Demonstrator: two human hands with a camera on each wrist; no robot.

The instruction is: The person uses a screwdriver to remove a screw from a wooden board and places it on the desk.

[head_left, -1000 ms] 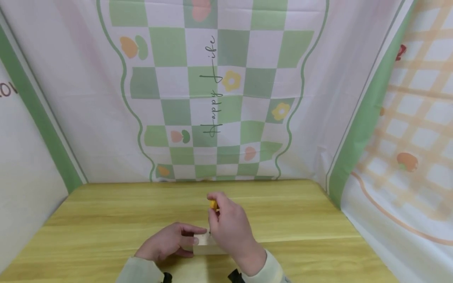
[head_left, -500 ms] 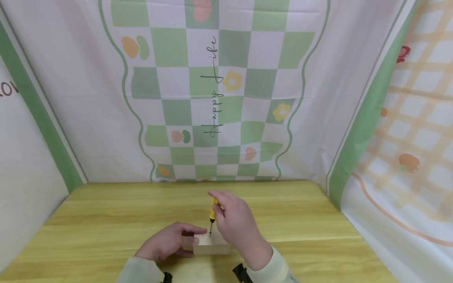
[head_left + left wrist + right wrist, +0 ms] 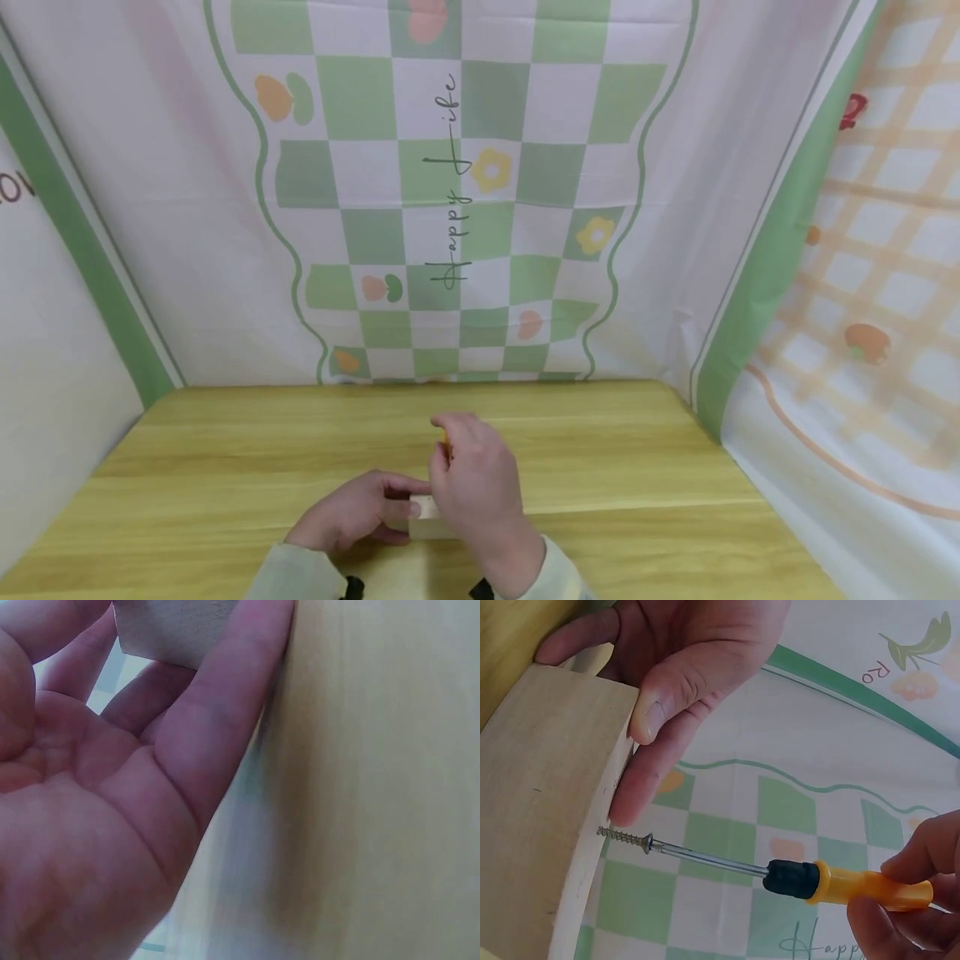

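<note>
A pale wooden block (image 3: 435, 527) sits on the table, its left end held between the thumb and fingers of my left hand (image 3: 356, 510). In the left wrist view, one end of the block shows beyond the curled fingers. My right hand (image 3: 480, 483) grips the yellow handle of a screwdriver (image 3: 855, 886), whose dark collar and metal shaft show in the right wrist view. The screwdriver's tip meets the head of a screw (image 3: 626, 837). That screw stands with its point at the block's top face, most of its thread exposed. From the head view, my right hand hides screw and shaft.
The wood-grain table (image 3: 637, 467) spreads out around both hands. Behind it hangs a white and green checked cloth (image 3: 487, 225) with printed lettering, and more patterned cloth (image 3: 862, 292) hangs at the right. Pale sleeves (image 3: 296, 572) and dark wrist straps are near the bottom edge.
Over the last half second my right hand has shifted left and slightly down, rotating so it covers the screwdriver and the block's right part. My left hand and the block have stayed put.
</note>
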